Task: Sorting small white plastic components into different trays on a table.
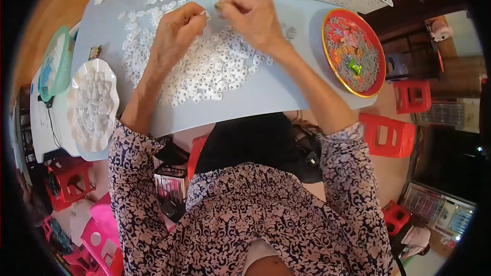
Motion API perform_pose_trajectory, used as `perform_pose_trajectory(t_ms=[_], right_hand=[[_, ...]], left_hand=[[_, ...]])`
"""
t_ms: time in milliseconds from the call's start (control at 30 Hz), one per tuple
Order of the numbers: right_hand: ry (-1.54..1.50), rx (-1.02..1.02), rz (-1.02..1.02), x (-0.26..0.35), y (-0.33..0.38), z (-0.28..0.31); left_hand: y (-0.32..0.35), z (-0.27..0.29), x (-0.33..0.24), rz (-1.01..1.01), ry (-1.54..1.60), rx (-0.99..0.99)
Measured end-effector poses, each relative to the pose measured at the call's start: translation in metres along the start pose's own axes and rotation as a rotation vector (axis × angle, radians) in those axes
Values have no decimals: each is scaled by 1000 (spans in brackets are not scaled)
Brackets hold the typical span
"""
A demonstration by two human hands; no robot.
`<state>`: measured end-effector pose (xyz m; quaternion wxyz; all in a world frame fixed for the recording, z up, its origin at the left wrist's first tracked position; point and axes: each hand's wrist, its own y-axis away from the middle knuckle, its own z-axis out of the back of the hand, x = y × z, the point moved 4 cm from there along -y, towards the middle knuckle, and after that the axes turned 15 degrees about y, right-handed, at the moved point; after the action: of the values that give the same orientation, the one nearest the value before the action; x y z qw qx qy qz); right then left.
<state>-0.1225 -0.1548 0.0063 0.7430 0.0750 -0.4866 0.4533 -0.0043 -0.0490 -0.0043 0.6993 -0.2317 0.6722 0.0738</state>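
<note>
1. Our left hand [176,28] has its grip pinched narrow on a small white ring [205,15]; our right hand [250,15] pinches shut just beside it, though what it holds we cannot tell.
2. The ring sits between both hands, above the heap of white rings [204,74] on the pale blue worktop [266,92].
3. A loose pinch could drop the ring into the heap, where we judge it would be lost among its look-alikes.
4. A forearm sweep might scatter rings toward the white scalloped dish [93,105] or the red plate [353,51].

A small white plastic ring [205,15] sits pinched between fingertips above the table. Beneath it, a loose heap of white rings [204,66] spreads flat across the pale blue tabletop.
</note>
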Motion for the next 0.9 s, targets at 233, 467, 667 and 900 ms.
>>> perform_pose_trajectory(t_ms=[233, 467, 667, 900], right_hand=[[691, 6, 178, -16, 2, 88], [950, 296, 61, -29, 10, 103], [922, 298, 15, -32, 9, 100], [955, 404, 89, -35, -1, 96]], left_hand=[[1, -1, -5, -18, -13, -3], [2, -2, -2, -22, -47, 8], [2, -3, -2, -28, -73, 20], [2, -4, 0, -31, -36, 18]])
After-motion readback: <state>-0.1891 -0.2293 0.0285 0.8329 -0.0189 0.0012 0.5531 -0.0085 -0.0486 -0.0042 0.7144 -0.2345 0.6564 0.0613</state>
